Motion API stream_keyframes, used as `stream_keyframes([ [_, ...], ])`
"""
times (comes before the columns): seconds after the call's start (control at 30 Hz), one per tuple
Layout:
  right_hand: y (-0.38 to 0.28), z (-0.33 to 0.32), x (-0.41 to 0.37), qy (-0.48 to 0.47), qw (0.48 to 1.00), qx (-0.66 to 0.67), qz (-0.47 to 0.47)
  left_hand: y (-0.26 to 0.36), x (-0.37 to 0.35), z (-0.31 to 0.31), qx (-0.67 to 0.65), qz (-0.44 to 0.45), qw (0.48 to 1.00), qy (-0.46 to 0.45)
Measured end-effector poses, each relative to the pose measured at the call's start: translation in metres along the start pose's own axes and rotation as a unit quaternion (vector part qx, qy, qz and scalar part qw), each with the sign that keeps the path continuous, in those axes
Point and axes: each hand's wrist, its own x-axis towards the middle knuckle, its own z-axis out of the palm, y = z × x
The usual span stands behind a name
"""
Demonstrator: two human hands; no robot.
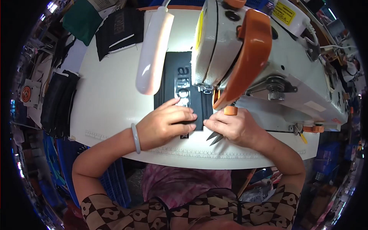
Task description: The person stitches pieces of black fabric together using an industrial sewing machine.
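The person's right hand (pixel 235 126) is closed around slim metal scissors (pixel 217 138), whose pointed, slightly parted blades stick out below the fingers; its thumb and forefinger meet at the near right edge of a dark cloth panel (pixel 168 84), though whether they pinch the cloth cannot be told. The left hand (pixel 165 122) lies palm down on the panel, fingers a little spread, pressing rather than gripping.

The panel is flat and roughly rectangular, matt and ridged along its sides, with a glossy strip of raised letters (pixel 182 80) down its middle. It lies between and beyond the hands, its long axis running away from the body, its lettering turned sideways.

Beyond the right hand stands the white, hard-shelled sewing machine (pixel 299 73) with a curved orange guard (pixel 253 46). Beyond the left hand hangs a smooth, rounded lamp (pixel 153 53). Well left of the grip sits a stack of folded black cloth (pixel 57 103). Under everything spreads the smooth white table (pixel 111 99), a printed ruler scale (pixel 184 154) on the near side of the hands.
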Motion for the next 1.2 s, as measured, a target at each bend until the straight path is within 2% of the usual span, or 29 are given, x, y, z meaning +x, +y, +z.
stream_keyframes([
  [0.03, 0.003, 0.000, 0.002, -0.002, 1.000, 0.001, -0.001, -0.006, 0.002, -0.001, 0.001, 0.003, 1.000, 0.001],
  [0.1, 0.008, 0.002, 0.003, -0.018, 0.994, 0.064, 0.091, -0.014, 0.006, -0.004, -0.005, -0.008, 1.000, -0.002],
  [0.17, 0.014, 0.006, 0.003, -0.028, 0.986, 0.096, 0.137, -0.022, 0.012, -0.006, -0.016, -0.025, 1.000, -0.010],
  [0.3, 0.024, 0.018, 0.000, -0.006, 0.996, -0.046, 0.073, -0.044, 0.020, -0.018, -0.025, -0.020, 0.999, -0.017],
  [0.37, 0.024, 0.017, 0.001, -0.080, 0.980, 0.006, 0.184, -0.052, 0.023, -0.021, -0.019, -0.021, 1.000, -0.005],
  [0.43, 0.024, 0.017, 0.001, -0.118, 0.964, 0.031, 0.236, -0.058, 0.026, -0.022, -0.012, -0.020, 1.000, 0.010],
  [0.5, 0.026, 0.021, 0.000, -0.204, 0.921, -0.005, 0.331, -0.063, 0.030, -0.024, -0.010, -0.019, 1.000, 0.022],
  [0.57, 0.027, 0.026, -0.002, -0.244, 0.893, -0.019, 0.377, -0.064, 0.032, -0.026, -0.010, -0.019, 0.999, 0.031],
  [0.7, 0.032, 0.028, -0.006, -0.237, 0.908, -0.040, 0.344, -0.066, 0.033, -0.027, -0.003, -0.032, 0.999, 0.018],
  [0.83, 0.026, 0.025, -0.002, -0.151, 0.940, -0.130, 0.278, -0.064, 0.034, -0.028, 0.018, -0.029, 0.999, 0.012],
  [0.97, 0.024, 0.019, 0.003, -0.173, 0.933, -0.054, 0.310, -0.061, 0.042, -0.039, 0.004, -0.044, 0.999, -0.028],
  [1.2, 0.019, 0.014, 0.006, -0.118, 0.958, -0.052, 0.255, -0.091, 0.089, -0.046, -0.005, -0.132, 0.984, -0.123],
])
